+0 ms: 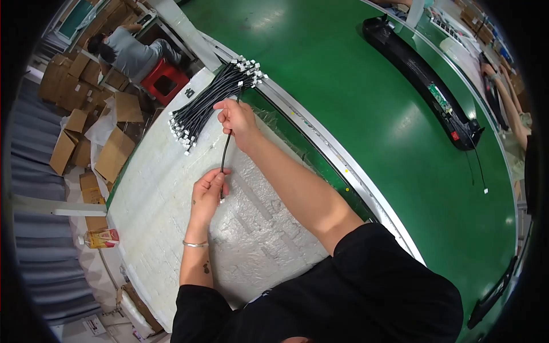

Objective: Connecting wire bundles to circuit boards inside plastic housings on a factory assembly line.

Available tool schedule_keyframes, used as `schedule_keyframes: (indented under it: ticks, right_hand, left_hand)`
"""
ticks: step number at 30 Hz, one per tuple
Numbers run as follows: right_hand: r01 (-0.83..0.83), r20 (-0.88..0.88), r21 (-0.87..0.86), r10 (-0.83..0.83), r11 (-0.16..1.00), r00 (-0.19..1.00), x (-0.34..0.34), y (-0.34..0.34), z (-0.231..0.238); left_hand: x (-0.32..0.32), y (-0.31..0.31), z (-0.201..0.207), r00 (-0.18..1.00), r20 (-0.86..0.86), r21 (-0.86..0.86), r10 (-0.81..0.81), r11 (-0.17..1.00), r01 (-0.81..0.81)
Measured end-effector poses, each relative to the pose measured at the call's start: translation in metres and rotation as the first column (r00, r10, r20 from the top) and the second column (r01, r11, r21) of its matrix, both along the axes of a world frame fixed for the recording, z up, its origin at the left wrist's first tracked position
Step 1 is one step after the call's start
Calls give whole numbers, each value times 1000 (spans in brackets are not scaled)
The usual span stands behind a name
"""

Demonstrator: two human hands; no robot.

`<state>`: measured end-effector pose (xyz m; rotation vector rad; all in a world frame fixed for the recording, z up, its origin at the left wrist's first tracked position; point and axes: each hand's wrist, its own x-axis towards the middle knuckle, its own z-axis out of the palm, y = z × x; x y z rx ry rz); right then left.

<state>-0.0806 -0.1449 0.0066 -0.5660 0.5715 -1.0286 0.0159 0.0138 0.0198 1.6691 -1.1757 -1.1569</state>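
A thin black cable (225, 153) with small white connectors at its ends stretches between my two hands. My left hand (209, 187) is closed on its lower part, just above the lower connector. Higher up, my right hand (238, 121) closes round the same cable near its other end, fingers curled. Just beyond my right hand lies a large bundle of similar black cables (209, 103), white connectors fanned out at both ends. The bundle rests on a pale work surface (163, 188) covered with wrinkled clear plastic film.
A metal rail (326, 146) borders the green conveyor belt (320, 68) on the right. On the belt lies a long curved black housing (423, 77) with a green circuit board. Open cardboard boxes (117, 151), a drink bottle (100, 238) and a seated person (134, 54) are at left.
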Motion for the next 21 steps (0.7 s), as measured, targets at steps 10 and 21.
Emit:
schedule_keyframes:
  ticks: [10,21]
  right_hand:
    - [74,-53,-88,-79,993,995,8,1,-3]
    - [51,-38,-138,-56,989,998,6,-3,3]
  left_hand:
    - [1,-1,5,999,-49,-2,-20,1000,20]
    - [2,2,3,999,-52,-33,-16,999,14]
